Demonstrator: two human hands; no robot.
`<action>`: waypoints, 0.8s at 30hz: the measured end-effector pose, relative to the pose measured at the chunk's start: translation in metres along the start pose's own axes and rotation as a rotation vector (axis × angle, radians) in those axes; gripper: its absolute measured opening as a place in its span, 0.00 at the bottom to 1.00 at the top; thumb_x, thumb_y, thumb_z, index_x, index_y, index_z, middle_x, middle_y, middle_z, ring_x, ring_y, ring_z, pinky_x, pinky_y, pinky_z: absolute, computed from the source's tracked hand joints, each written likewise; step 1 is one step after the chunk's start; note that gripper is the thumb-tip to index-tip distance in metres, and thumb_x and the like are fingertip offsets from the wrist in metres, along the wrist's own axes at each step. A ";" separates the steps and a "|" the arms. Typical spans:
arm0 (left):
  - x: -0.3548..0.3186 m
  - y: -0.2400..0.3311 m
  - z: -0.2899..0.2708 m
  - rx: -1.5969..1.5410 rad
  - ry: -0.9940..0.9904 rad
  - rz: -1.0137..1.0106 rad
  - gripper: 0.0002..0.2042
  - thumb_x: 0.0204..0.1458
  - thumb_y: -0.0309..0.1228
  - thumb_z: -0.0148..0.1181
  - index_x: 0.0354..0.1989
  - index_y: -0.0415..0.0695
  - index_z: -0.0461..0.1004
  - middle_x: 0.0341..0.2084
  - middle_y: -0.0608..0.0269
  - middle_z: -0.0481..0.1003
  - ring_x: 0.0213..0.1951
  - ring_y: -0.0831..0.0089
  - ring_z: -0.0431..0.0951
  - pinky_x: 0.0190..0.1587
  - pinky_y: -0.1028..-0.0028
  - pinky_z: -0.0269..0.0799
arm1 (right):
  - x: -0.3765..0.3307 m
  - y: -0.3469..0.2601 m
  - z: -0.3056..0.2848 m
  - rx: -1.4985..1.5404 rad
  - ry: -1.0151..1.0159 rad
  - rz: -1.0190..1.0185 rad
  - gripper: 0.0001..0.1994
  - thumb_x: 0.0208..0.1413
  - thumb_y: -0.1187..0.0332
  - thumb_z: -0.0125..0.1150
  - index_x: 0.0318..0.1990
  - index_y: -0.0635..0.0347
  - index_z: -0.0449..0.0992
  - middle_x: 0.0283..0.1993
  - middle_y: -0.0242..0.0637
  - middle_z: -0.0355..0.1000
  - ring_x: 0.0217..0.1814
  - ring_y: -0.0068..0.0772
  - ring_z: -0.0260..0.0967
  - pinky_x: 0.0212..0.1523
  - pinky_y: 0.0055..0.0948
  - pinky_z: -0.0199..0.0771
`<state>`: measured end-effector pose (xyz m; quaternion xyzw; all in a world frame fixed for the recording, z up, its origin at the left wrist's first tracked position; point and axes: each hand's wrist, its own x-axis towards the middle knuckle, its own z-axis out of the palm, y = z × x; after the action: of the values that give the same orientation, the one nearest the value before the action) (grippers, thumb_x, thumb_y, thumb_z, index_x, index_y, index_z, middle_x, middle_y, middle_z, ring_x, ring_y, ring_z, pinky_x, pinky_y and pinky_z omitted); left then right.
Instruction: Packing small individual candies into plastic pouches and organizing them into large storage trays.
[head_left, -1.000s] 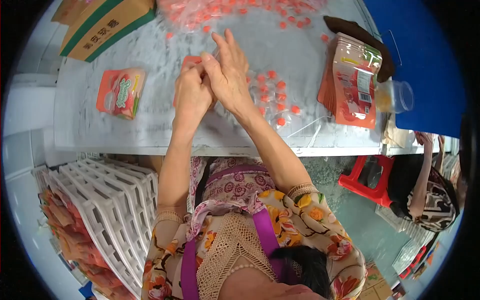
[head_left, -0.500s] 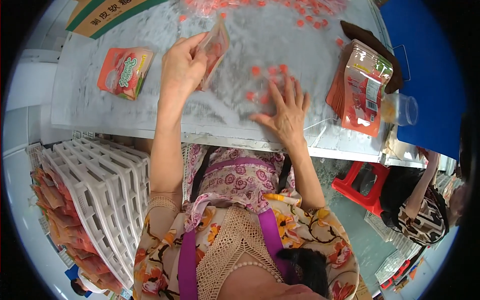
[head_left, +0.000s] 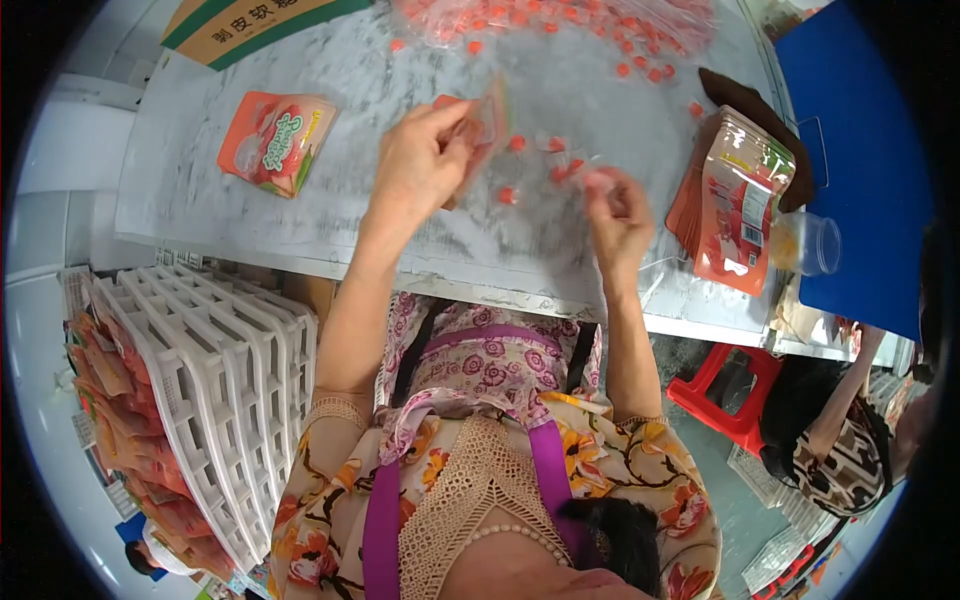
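Observation:
My left hand (head_left: 418,165) grips a red candy pouch (head_left: 490,130), held upright and edge-on above the metal table; its contents are hidden. Just right of it lie several small red candies in clear wrappers (head_left: 508,195), loose on the tabletop. My right hand (head_left: 620,225) is beside these candies, lifted a little, with fingers curled together and smeared by motion. Whatever is between those fingertips, if anything, I cannot make out. To the left sits a small pile of red pouches (head_left: 270,148). A fanned stack of flat pouches (head_left: 738,205) rests at the right.
A large clear bag of red candies (head_left: 660,25) lies at the far side. A cardboard box (head_left: 245,30) stands far left, and a clear plastic jar (head_left: 822,245) lies by the right edge. White crates (head_left: 215,400) are stacked below left; a red stool (head_left: 735,395) stands below right.
My right hand has drawn back from the loose candies, its spread fingers now curled. My left hand has shifted right with the pouch, toward the candies. The view has moved slightly.

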<state>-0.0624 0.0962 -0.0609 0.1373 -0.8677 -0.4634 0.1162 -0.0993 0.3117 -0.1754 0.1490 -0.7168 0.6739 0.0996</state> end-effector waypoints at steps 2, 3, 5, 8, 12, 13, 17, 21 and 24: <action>-0.002 -0.006 0.008 0.006 -0.003 -0.004 0.18 0.47 0.22 0.54 0.48 0.43 0.76 0.30 0.54 0.73 0.32 0.62 0.76 0.37 0.67 0.71 | 0.017 -0.038 -0.005 0.154 0.153 0.446 0.13 0.55 0.64 0.65 0.42 0.61 0.73 0.34 0.33 0.75 0.21 0.14 0.61 0.18 0.17 0.59; -0.003 -0.008 0.012 0.057 0.000 0.066 0.18 0.46 0.21 0.54 0.48 0.43 0.76 0.30 0.52 0.73 0.33 0.60 0.76 0.37 0.66 0.71 | 0.023 -0.042 0.004 0.344 0.250 0.412 0.14 0.52 0.63 0.68 0.42 0.57 0.72 0.32 0.33 0.73 0.18 0.14 0.57 0.15 0.17 0.53; -0.004 0.000 0.020 0.126 -0.040 0.140 0.20 0.44 0.19 0.53 0.48 0.43 0.77 0.32 0.45 0.73 0.35 0.53 0.76 0.39 0.62 0.72 | 0.038 -0.070 0.023 0.508 0.349 0.375 0.14 0.52 0.62 0.67 0.42 0.57 0.71 0.32 0.33 0.73 0.18 0.14 0.57 0.15 0.16 0.54; -0.010 0.003 0.034 0.189 -0.041 0.168 0.20 0.43 0.19 0.53 0.48 0.43 0.77 0.32 0.44 0.73 0.36 0.50 0.75 0.39 0.59 0.72 | 0.053 -0.083 0.061 0.739 0.474 0.342 0.13 0.53 0.64 0.66 0.42 0.55 0.70 0.32 0.33 0.72 0.20 0.16 0.61 0.16 0.16 0.56; -0.007 -0.005 0.039 0.154 0.002 0.184 0.19 0.44 0.19 0.51 0.46 0.40 0.77 0.35 0.46 0.74 0.38 0.51 0.76 0.40 0.61 0.72 | 0.047 -0.075 0.087 0.529 0.402 0.204 0.14 0.53 0.66 0.66 0.44 0.57 0.70 0.38 0.31 0.72 0.31 0.18 0.67 0.24 0.17 0.65; -0.005 -0.008 0.039 0.155 0.007 0.180 0.19 0.44 0.19 0.51 0.46 0.40 0.77 0.35 0.46 0.74 0.38 0.51 0.76 0.40 0.61 0.72 | 0.041 -0.077 0.087 0.501 0.349 0.213 0.13 0.54 0.68 0.64 0.45 0.58 0.70 0.40 0.31 0.72 0.35 0.18 0.67 0.30 0.19 0.67; -0.002 -0.013 0.032 0.084 0.059 0.098 0.18 0.47 0.22 0.49 0.46 0.40 0.77 0.38 0.50 0.75 0.40 0.55 0.77 0.43 0.64 0.71 | 0.029 -0.070 0.082 0.443 0.130 0.095 0.12 0.53 0.73 0.60 0.45 0.60 0.72 0.45 0.33 0.71 0.45 0.23 0.67 0.48 0.25 0.68; -0.002 -0.003 0.030 -0.002 0.046 0.023 0.19 0.46 0.21 0.49 0.47 0.42 0.77 0.38 0.53 0.75 0.40 0.59 0.77 0.42 0.66 0.71 | 0.025 -0.050 0.077 0.338 0.078 -0.084 0.13 0.48 0.74 0.62 0.43 0.59 0.73 0.46 0.33 0.70 0.47 0.24 0.67 0.47 0.25 0.68; -0.004 -0.006 0.031 -0.044 0.029 0.033 0.20 0.45 0.19 0.50 0.48 0.43 0.77 0.37 0.54 0.75 0.39 0.60 0.77 0.40 0.68 0.71 | 0.023 -0.057 0.075 0.444 0.051 -0.031 0.15 0.46 0.75 0.62 0.44 0.60 0.72 0.47 0.35 0.69 0.48 0.26 0.67 0.49 0.25 0.67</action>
<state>-0.0680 0.1182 -0.0825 0.1271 -0.8575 -0.4786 0.1394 -0.0964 0.2322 -0.1198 0.1614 -0.5455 0.8171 0.0928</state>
